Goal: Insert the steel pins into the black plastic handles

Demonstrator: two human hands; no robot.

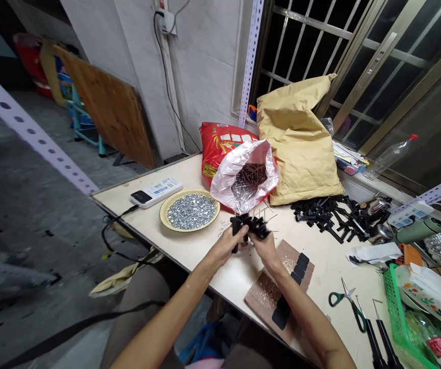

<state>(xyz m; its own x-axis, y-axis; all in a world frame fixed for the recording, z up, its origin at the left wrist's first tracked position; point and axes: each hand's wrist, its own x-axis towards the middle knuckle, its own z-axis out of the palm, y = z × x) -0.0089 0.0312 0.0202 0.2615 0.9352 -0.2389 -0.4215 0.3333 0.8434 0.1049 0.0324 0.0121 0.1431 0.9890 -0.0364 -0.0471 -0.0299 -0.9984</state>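
Both my hands meet over the table's near middle, gripping a black plastic part [250,226] between them. My left hand [228,243] wraps its fingers round the part's left end, which hangs down. My right hand [263,246] pinches its right end. Just beyond them an open white-and-pink bag [228,171] holds thin metal pins [249,177], and a few loose pins lie on the table. A yellow plate [164,212] of small silver nuts sits to the left.
A pile of black plastic parts [332,214] lies at the right. A brown paper sack [301,138] and a red bag [216,141] stand behind. A brown board with black pads [270,292], scissors [346,300], a green basket [395,312] and a white power strip [155,191] sit around.
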